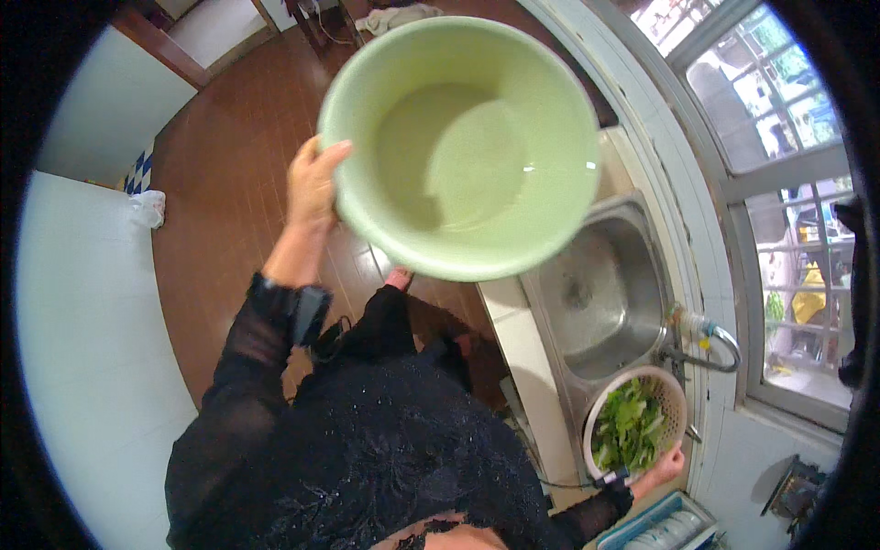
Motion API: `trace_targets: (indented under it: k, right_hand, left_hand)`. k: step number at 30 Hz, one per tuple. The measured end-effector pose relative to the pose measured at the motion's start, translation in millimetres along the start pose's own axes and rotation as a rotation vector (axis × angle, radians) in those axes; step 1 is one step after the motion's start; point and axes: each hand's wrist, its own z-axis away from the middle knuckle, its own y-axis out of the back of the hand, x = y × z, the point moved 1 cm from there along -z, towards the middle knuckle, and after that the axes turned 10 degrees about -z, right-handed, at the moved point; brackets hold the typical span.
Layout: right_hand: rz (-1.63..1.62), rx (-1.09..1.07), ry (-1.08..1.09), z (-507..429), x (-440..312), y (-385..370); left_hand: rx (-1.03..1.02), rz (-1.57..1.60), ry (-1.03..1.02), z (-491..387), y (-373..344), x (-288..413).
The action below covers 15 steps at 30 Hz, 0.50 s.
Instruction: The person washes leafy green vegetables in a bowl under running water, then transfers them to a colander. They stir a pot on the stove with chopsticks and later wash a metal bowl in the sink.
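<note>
My left hand (pixel 315 182) grips the left rim of a large pale green plastic basin (pixel 474 165), with the thumb over the edge. The basin is held up in front of me and its inside faces the camera; glints show on its inner wall. My right hand (pixel 665 467) holds the near rim of a light-coloured plastic colander (pixel 670 399) at the lower right. Leafy greens (pixel 629 426) lie in the colander, which is over the sink's near end. Between basin and colander is a steel sink (pixel 598 295), partly covered by the basin.
A curved faucet (pixel 722 350) stands at the sink's window side. A dish rack (pixel 667 533) with dishes is below the colander. Barred windows (pixel 790 275) line the right. The brown floor (pixel 227 206) stretches left to a white surface (pixel 96 289) bearing a plastic bag (pixel 148 208).
</note>
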Motion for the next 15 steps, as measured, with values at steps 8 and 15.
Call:
trace_targets:
  k: [8,15]
  right_hand:
    - [-0.935,0.053,-0.137,99.0,-205.4,9.2]
    - [-1.176,-0.325,-0.382,109.5,-355.2,-106.8]
  left_hand:
    - [0.412,-0.024,0.017,-134.2,203.2,-36.5]
    - [0.495,-0.152,0.169,-242.5,235.3,-154.2]
